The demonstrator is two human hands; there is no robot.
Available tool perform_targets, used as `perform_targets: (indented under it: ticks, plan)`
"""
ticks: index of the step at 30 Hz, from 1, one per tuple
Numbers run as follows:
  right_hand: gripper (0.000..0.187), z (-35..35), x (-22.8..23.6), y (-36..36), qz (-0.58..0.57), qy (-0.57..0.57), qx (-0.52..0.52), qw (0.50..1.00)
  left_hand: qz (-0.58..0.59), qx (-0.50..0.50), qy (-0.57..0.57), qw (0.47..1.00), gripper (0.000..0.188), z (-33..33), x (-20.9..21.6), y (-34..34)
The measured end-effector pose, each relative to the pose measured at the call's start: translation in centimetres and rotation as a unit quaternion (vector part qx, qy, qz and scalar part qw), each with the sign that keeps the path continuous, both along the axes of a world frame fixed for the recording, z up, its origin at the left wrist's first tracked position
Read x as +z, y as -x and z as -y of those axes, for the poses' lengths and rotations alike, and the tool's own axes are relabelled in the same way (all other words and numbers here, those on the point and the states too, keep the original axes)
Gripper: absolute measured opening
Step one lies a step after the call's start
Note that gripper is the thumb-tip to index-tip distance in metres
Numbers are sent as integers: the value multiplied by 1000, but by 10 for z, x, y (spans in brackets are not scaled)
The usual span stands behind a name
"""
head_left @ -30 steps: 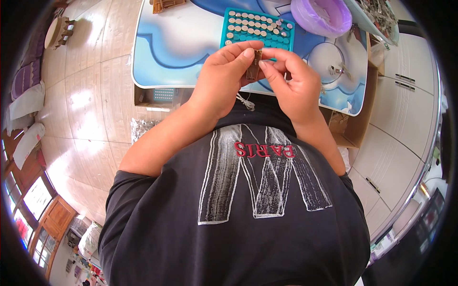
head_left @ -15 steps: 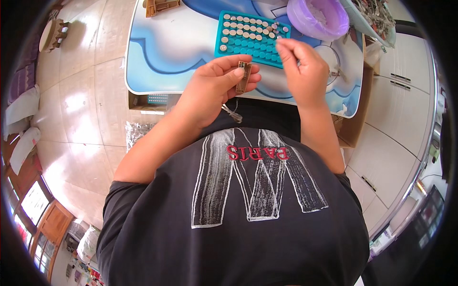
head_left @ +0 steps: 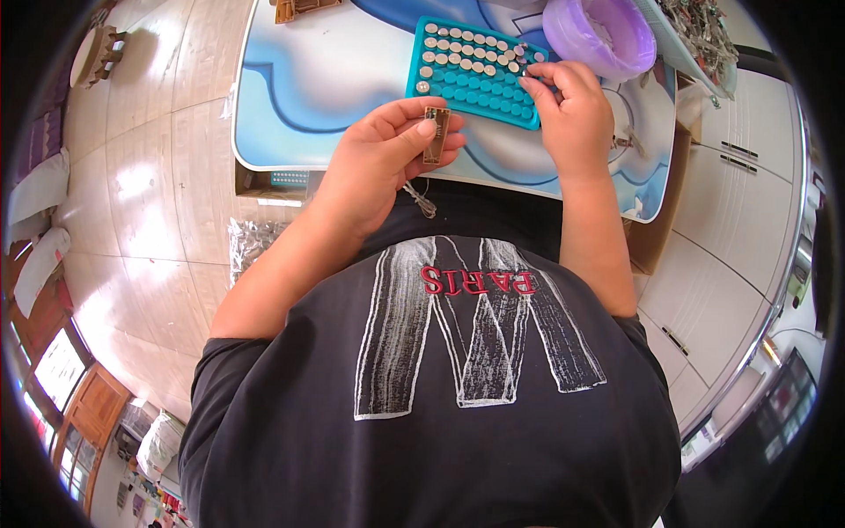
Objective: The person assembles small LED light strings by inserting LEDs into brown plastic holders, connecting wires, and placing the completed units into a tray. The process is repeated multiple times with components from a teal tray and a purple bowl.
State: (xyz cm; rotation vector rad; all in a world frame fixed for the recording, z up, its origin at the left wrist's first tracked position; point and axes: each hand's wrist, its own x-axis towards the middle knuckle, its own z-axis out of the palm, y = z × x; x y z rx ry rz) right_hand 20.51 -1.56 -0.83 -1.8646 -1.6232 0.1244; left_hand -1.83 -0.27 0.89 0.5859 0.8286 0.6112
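Observation:
My left hand (head_left: 378,150) is closed round a small brown rectangular plastic case (head_left: 436,143), thumb on its face and fingers behind. The case's open, hollow side shows upward. Over the right part of a teal tray (head_left: 482,104) is my right hand (head_left: 576,114), its thumb and index finger pinched together. Whatever lies between those fingertips is too small to make out. Round silver, button-like discs (head_left: 478,53) fill the tray's far rows and part of its left side. The nearer rows show bare teal round spots. My right fingertips hide some of the tray's right-hand discs.
A purple basin (head_left: 647,57) stands behind the tray at right, beside a pale bin (head_left: 726,75) heaped with metal parts. Brown pieces (head_left: 304,9) lie at the table's (head_left: 304,150) far left. A cardboard box (head_left: 656,233) stands under the table's right edge.
My right hand has shifted slightly right, its fingertips still at the tray's right side. My left hand, with the brown case, has moved a little left. The view has shifted slightly.

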Motion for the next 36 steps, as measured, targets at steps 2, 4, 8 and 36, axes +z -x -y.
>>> perform_targets:
  ticks: [2,4,8,36]
  plan:
    - [10,-1,6,0,15,21,3,1000,0,7,1,1000,32,0,-3,2]
    - [10,-2,7,1,48,28,3,998,-2,14,2,1000,32,0,-5,4]
    - [8,1,6,6,105,-12,-1,994,15,29,17,999,30,-1,-7,4]
    - [13,-24,1,63,69,-128,225,964,30,70,22,997,23,-4,-7,15]
